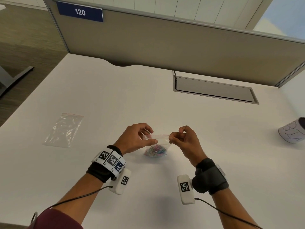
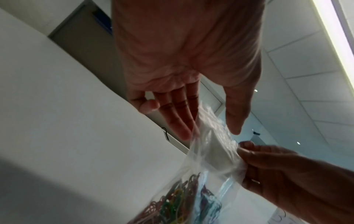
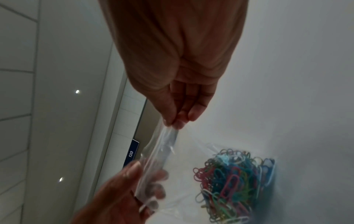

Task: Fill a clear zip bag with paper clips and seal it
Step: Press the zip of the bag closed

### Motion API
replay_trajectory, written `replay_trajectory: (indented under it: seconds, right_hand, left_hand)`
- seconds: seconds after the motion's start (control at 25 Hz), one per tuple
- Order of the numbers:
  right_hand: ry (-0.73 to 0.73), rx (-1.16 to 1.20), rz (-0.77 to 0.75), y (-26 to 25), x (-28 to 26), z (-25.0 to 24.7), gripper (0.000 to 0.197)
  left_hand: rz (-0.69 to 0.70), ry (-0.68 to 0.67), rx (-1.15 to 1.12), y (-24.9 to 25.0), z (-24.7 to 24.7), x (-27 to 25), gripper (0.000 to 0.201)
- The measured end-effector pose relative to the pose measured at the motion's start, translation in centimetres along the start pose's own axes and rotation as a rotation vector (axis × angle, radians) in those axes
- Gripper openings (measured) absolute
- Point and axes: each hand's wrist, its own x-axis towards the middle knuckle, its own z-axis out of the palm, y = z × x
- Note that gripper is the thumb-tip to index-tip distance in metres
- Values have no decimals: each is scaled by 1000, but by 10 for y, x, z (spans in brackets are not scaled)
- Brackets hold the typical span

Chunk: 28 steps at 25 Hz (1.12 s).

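Note:
A clear zip bag (image 1: 160,140) with a red line along its top hangs between my two hands just above the white desk (image 1: 115,100). A heap of coloured paper clips (image 1: 155,151) fills its bottom, seen close in the right wrist view (image 3: 233,181). My left hand (image 1: 149,137) holds the bag's top left corner between thumb and fingers (image 2: 184,133). My right hand (image 1: 170,139) pinches the top right corner (image 3: 172,124) with thumb and fingertips. The strip of the bag's mouth (image 3: 162,148) stretches between both hands; I cannot tell whether it is sealed.
A second clear zip bag (image 1: 64,129) lies flat and empty on the desk to the left. A white cup with scribbled letters (image 1: 293,131) lies at the right edge. A grey cable hatch (image 1: 214,90) sits at the back right, before a beige divider (image 1: 165,43).

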Motion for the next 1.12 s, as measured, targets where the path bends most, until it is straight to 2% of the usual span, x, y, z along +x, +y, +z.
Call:
replay_trajectory:
  seconds: [0.12, 0.28, 0.64, 0.84, 0.96, 1.12]
  right_hand:
    - [-34, -75, -48, -4, -2, 2, 32]
    - [-47, -207, -111, -7, -5, 7, 30]
    - [-40, -249, -163, -9, -9, 13, 30]
    - [-26, -233, -166, -7, -8, 11, 24]
    - [-16, -239, -163, -5, -8, 8, 22]
    - [-18, -234, -143, -2, -10, 10, 22]
  left_hand:
    - [66, -27, 99, 10, 8, 5, 40]
    - [118, -30, 177, 27, 18, 8, 23]
    - [137, -31, 109, 20, 20, 5, 21]
    - [153, 24, 20, 26, 22, 0, 36]
    - [136, 11, -28, 27, 17, -2, 46]
    - [118, -19, 25, 26, 17, -1, 31]
